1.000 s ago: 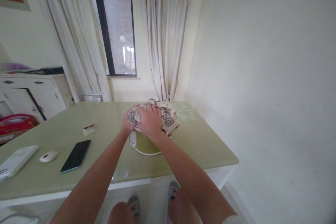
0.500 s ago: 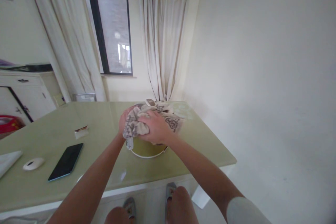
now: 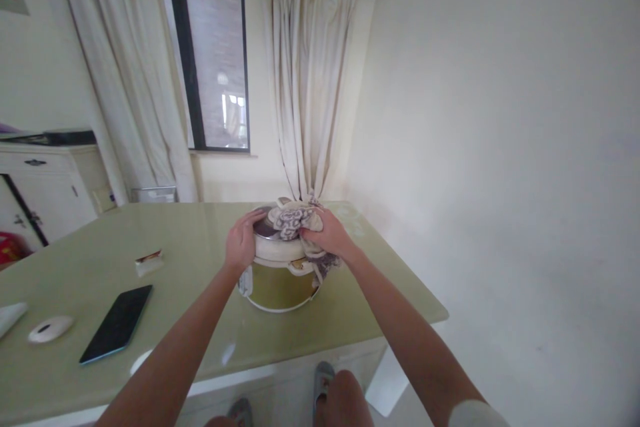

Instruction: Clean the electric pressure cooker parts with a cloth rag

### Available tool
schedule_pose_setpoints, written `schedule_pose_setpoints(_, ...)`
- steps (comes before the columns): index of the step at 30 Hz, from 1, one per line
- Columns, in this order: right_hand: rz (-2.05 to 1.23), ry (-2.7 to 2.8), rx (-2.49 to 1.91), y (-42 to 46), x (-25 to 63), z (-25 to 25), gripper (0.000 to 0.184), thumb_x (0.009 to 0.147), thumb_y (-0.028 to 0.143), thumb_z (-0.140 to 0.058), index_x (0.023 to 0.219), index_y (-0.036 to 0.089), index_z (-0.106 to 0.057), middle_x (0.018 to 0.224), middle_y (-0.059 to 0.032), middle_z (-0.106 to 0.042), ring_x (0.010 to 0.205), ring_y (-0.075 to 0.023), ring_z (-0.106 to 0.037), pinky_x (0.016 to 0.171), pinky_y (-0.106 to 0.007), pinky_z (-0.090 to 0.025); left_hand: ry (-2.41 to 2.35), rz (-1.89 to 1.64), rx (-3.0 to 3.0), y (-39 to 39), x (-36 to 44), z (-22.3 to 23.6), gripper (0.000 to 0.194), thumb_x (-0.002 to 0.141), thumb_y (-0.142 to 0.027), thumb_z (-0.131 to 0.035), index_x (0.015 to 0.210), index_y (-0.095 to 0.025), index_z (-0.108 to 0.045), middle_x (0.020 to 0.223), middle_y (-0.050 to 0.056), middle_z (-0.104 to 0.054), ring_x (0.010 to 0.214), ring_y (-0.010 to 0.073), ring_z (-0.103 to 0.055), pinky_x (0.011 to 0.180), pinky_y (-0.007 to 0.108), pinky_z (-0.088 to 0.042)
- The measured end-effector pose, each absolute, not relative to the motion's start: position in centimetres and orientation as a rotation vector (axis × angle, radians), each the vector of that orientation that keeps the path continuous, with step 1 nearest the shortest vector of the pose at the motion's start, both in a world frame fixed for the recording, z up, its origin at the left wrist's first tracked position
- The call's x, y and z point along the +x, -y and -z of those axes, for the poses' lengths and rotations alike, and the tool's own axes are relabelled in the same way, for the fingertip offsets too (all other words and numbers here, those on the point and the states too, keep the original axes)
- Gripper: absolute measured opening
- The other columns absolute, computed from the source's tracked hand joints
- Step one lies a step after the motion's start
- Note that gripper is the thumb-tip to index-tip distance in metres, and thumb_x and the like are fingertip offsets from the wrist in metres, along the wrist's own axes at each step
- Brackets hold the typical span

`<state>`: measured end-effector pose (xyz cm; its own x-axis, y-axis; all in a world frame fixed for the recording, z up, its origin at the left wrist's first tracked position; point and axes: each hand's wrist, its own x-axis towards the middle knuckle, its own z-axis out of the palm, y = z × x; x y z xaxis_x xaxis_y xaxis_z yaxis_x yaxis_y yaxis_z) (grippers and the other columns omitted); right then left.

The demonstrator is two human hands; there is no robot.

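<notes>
A rice cooker with a mirror-like body and a white-rimmed lid stands upright on the green table. My left hand is wrapped around the left side of the lid, its fingers over the rim. In my right hand is a bunched white-and-grey patterned cloth, pressed on top of the lid. Part of the cloth hangs down the cooker's right side. The far part of the lid is hidden under the cloth.
A dark phone, a white mouse and a small packet lie on the left of the green table. Beyond the far table edge are curtains; a wall rises on the right.
My right hand has moved right with the cloth, uncovering the front and left of the lid. My left hand, formerly partly behind the cloth, now shows on the rim. The view has tilted up slightly.
</notes>
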<state>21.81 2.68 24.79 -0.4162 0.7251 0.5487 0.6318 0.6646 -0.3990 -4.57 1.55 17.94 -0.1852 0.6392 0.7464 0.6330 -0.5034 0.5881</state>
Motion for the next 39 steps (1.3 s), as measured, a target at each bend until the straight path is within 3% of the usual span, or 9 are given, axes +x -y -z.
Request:
schedule_pose_setpoints(5, 0.033, 2.47, -0.729, 1.1, 18.0, -24.3, 0.056, 0.076, 0.054, -0.086, 0.124, 0.029, -0.071, 0.12, -0.0083, -0.066, 0.113, -0.0304, -0.061, 0.103, -0.042, -0.046, -1.623, -1.632, 2.093, -1.8, -5.9, -18.5, 0.041, 0.088, -0.044, -0.058, 0.119, -0.022, -0.076, 0.135, 0.012, -0.074, 0.131, 0.0331, -0.064, 0.119, 0.051, -0.046)
schedule_pose_setpoints(7, 0.018, 2.466, -0.76, 1.0, 17.8, -24.6, 0.054, 0.077, 0.053, -0.085, 0.124, 0.029, -0.071, 0.119, -0.0076, -0.065, 0.113, -0.0295, -0.06, 0.102, -0.04, -0.046, -1.653, -1.561, 2.117, -1.9, -6.4, -19.3, 0.039, 0.084, -0.043, -0.063, 0.115, -0.024, -0.077, 0.131, 0.011, -0.076, 0.125, 0.0349, -0.067, 0.114, 0.051, -0.05)
schedule_pose_setpoints(12, 0.065, 2.05, -1.303, -1.4, 19.1, -24.9, 0.041, 0.087, 0.044, -0.075, 0.122, 0.024, -0.071, 0.116, -0.0108, -0.064, 0.111, -0.0307, -0.059, 0.098, -0.042, -0.049, -1.942, -1.38, 2.16, -2.8, -4.8, -22.2, 0.038, 0.1, -0.043, -0.044, 0.098, -0.026, -0.077, 0.108, 0.012, -0.081, 0.112, 0.0329, -0.073, 0.108, 0.052, -0.051)
schedule_pose_setpoints(17, 0.187, 2.044, -1.351, -2.9, 19.2, -25.2, 0.039, 0.088, 0.033, -0.073, 0.126, 0.025, -0.068, 0.127, -0.0147, -0.06, 0.113, -0.0335, -0.057, 0.099, -0.045, -0.05, -1.735, -1.349, 2.256, -3.7, -2.6, -23.4, 0.054, 0.107, -0.05, -0.034, 0.149, -0.029, -0.061, 0.155, 0.006, -0.061, 0.14, 0.0271, -0.059, 0.121, 0.046, -0.044)
schedule_pose_setpoints(24, 0.08, 2.308, -1.065, -11.4, 18.9, -28.3, 0.046, 0.088, 0.02, -0.068, 0.134, 0.026, -0.067, 0.14, -0.0095, -0.062, 0.131, -0.0274, -0.055, 0.114, -0.039, -0.041, -1.702, -1.226, 2.242, -3.6, -3.3, -23.2, 0.056, 0.107, -0.059, -0.032, 0.151, -0.039, -0.06, 0.161, -0.001, -0.055, 0.143, 0.0286, -0.057, 0.124, 0.048, -0.041)
schedule_pose_setpoints(30, -0.292, 2.166, -1.34, -15.8, 16.9, -28.7, 0.028, 0.093, 0.033, -0.064, 0.114, 0.018, -0.076, 0.108, -0.0105, -0.077, 0.102, -0.025, -0.072, 0.085, -0.031, -0.054, -1.747, -1.163, 2.236, -3.1, -2.7, -23.8, 0.06, 0.102, -0.066, -0.042, 0.153, -0.038, -0.056, 0.162, 0.002, -0.054, 0.144, 0.0298, -0.056, 0.124, 0.049, -0.04)
schedule_pose_setpoints(32, -0.353, 2.149, -1.322, -15.7, 17.5, -28.1, 0.029, 0.095, 0.036, -0.062, 0.113, 0.018, -0.076, 0.103, -0.0075, -0.078, 0.097, -0.0223, -0.073, 0.082, -0.028, -0.055, -1.745, -1.193, 2.242, -3.2, -2.7, -23.6, 0.06, 0.102, -0.065, -0.043, 0.152, -0.036, -0.057, 0.16, 0.003, -0.056, 0.144, 0.0288, -0.057, 0.123, 0.047, -0.042)
schedule_pose_setpoints(37, -0.381, 1.987, -1.022, -11.6, 22.1, -24.1, 0.044, 0.086, 0.03, -0.07, 0.13, 0.02, -0.069, 0.127, -0.007, -0.072, 0.116, -0.0222, -0.067, 0.103, -0.035, -0.052, -1.744, -1.179, 2.294, -3.3, -2.7, -23.4, 0.062, 0.103, -0.064, -0.041, 0.155, -0.033, -0.055, 0.162, 0.006, -0.054, 0.145, 0.0293, -0.055, 0.122, 0.047, -0.044)
schedule_pose_setpoints(39, -0.38, 1.931, -0.88, -8.7, 24.2, -21.8, 0.043, 0.085, 0.03, -0.07, 0.128, 0.021, -0.07, 0.126, -0.0078, -0.071, 0.117, -0.0241, -0.065, 0.105, -0.039, -0.051, -1.75, -1.137, 2.341, -3.2, -2.6, -23.5, 0.061, 0.105, -0.062, -0.037, 0.157, -0.033, -0.053, 0.166, 0.006, -0.048, 0.144, 0.0303, -0.056, 0.12, 0.049, -0.045)
